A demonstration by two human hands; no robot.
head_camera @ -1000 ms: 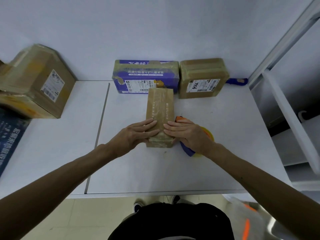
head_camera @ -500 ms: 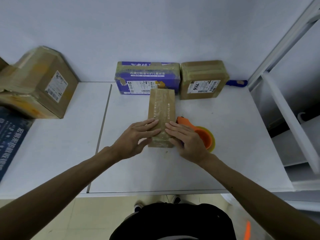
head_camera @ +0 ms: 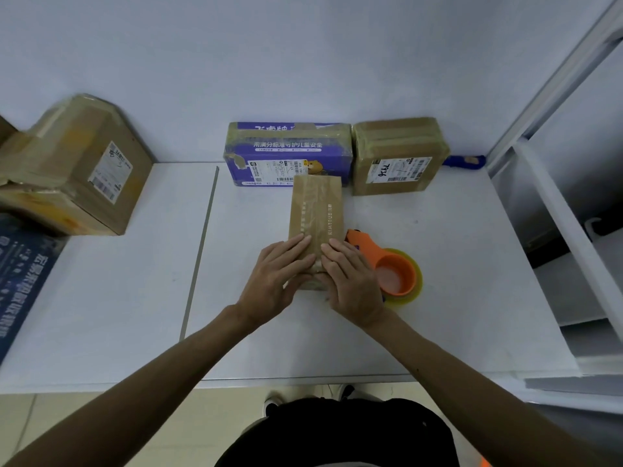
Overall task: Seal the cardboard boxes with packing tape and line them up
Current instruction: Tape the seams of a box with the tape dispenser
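Atop narrow box point(head_camera: 315, 210), hands point(head_camera: 278, 281) point(head_camera: 350, 284) turned more forward

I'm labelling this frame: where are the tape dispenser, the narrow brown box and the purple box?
tape dispenser point(head_camera: 387, 264): head view, orange core.
narrow brown box point(head_camera: 315, 203): head view, taped top.
purple box point(head_camera: 290, 154): head view, front face.
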